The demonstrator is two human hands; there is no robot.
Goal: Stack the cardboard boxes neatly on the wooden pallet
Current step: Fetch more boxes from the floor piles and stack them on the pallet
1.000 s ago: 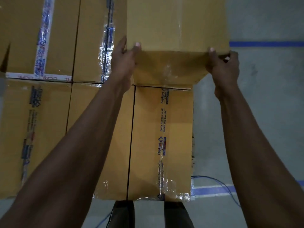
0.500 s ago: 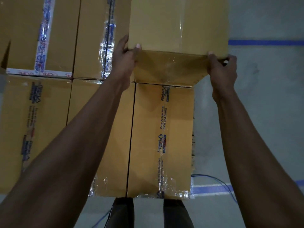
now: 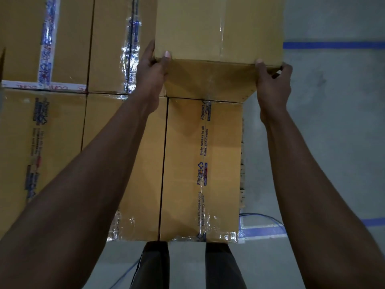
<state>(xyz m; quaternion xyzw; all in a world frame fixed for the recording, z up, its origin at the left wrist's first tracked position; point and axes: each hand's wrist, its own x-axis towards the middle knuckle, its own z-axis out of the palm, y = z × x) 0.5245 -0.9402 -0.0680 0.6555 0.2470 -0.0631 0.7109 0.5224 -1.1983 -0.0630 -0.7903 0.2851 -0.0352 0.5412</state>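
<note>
Nearest us, past the grey floor (image 3: 333, 163), the bottom tier covers the pallet (image 3: 242, 163), of which we see only a sliver of wood along the right edge of the closest box (image 3: 202, 163). That box sits flush against its neighbour (image 3: 150, 163), and more taped boxes fill the tier to the left and behind, so we judge the first tier done on this side. Further out, we work on the second tier. Our left hand (image 3: 153, 71) grips the near left corner of the upper box (image 3: 218, 28), thumb on top and fingers wrapped round the side. Our right hand (image 3: 273, 80) clasps the near right corner the same way. The upper box's lower edge meets the tier below, though we cannot tell whether its weight is fully down. Squaring it, letting go and adding further boxes appear left to do.
</note>
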